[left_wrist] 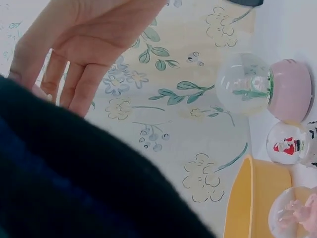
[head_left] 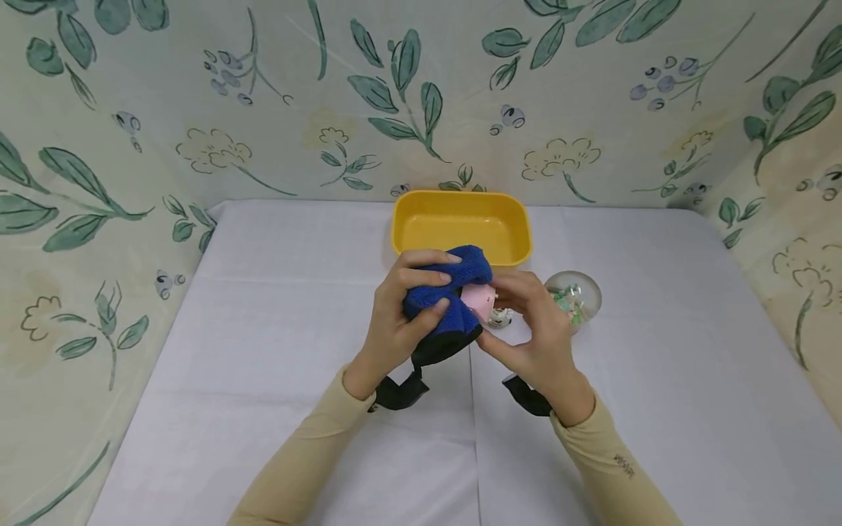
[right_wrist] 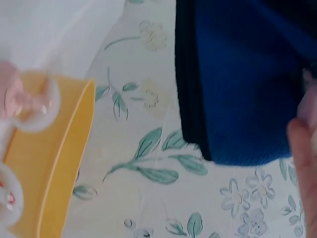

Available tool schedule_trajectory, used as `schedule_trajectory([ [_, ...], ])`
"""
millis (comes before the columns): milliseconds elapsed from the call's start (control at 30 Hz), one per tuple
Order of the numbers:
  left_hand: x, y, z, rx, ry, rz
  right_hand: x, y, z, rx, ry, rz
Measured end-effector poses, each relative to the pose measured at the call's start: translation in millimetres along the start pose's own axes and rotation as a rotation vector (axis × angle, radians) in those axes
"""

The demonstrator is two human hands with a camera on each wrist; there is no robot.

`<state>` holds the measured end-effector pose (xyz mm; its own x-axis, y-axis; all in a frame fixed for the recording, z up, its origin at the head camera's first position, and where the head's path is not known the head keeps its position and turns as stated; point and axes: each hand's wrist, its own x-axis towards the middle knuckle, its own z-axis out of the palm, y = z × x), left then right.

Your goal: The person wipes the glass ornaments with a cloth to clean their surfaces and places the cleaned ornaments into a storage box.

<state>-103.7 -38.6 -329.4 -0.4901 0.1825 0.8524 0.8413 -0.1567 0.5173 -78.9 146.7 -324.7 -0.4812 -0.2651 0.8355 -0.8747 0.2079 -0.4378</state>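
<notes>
Near the middle of the head view, my left hand (head_left: pixel 401 310) grips a fuzzy blue cloth piece (head_left: pixel 444 314) with a black edge, fingers over its top and thumb on its near face. From a gap on the cloth's right side shows a pink rounded object (head_left: pixel 478 299) with small dark dots. My right hand (head_left: pixel 536 329) holds that object from the right, fingers curled at it and the thumb by the cloth's black edge. In the right wrist view a finger (right_wrist: pixel 301 153) touches the pink object (right_wrist: pixel 309 106). Most of the pink object is hidden by the cloth.
A yellow tray (head_left: pixel 460 256) stands behind the hands. Right of them sits a large clear snow globe (head_left: pixel 582 296), its pink base (left_wrist: pixel 292 89) seen in the left wrist view. A small Santa globe (left_wrist: pixel 287 144) and a globe with a pink figure (left_wrist: pixel 297 215) stand by the tray.
</notes>
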Motion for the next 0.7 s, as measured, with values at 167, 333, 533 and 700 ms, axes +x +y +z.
schedule_trajectory([
  [167,-0.7,0.7,0.3,-0.029,-0.029,0.005,-0.9,4,0,-0.125,0.073,-0.059],
  [333,-1.2,0.8,1.5,-0.016,-0.074,0.022,-2.8,1,0,0.081,0.089,0.184],
  [533,-3.3,-0.1,1.7,0.020,-0.066,0.036,-2.8,-6,-2,0.240,0.055,0.422],
  [700,-3.1,0.4,0.9,0.018,-0.028,0.039,-2.0,-5,-1,0.159,0.004,0.243],
])
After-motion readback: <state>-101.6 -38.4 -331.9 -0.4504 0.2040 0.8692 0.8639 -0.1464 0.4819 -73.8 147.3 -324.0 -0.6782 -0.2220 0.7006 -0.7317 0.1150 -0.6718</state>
